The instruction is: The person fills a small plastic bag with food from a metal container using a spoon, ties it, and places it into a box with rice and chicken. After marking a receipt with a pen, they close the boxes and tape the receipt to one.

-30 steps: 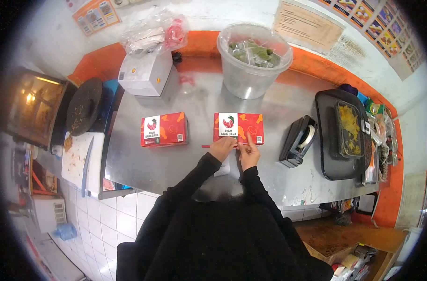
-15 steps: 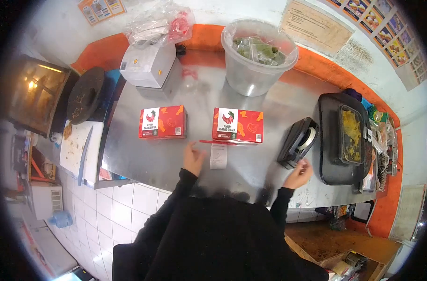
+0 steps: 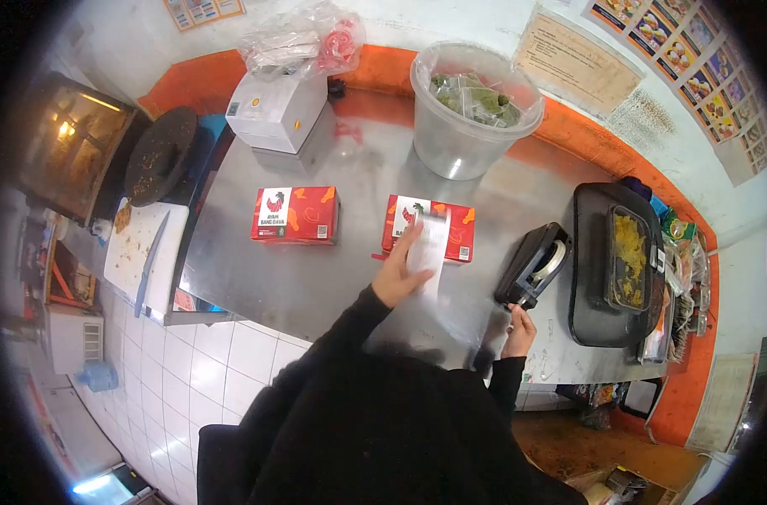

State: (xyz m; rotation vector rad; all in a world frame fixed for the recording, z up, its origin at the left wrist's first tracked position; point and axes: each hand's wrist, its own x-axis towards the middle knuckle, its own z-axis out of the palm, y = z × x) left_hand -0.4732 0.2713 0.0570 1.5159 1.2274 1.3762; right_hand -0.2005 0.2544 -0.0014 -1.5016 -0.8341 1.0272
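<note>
In my left hand (image 3: pixel 398 273) is a white paper receipt (image 3: pixel 432 252), held upright between thumb and fingers. It partly covers the front of a red printed food box (image 3: pixel 461 220). Part of a red strip shows at that box's lower left edge. My right hand (image 3: pixel 520 330) is closed in a pinch at the front end of a black tape dispenser (image 3: pixel 518 273), where the clear tape comes off; the tape end itself is hard to see. A second red food box (image 3: pixel 303 217) stands to the left on the steel table.
A clear bucket (image 3: pixel 451 151) with small bags of greens stands at the back, beside a white label printer (image 3: pixel 274 114). On the right, a black tray (image 3: pixel 594 316) bears a food container. At left, a knife (image 3: pixel 151 265) lies on a white cutting board (image 3: pixel 122 278).
My left hand has picked the receipt up off the table and brought it right, before the right-hand box. My right hand has shifted slightly left and down, at the dispenser's front.
</note>
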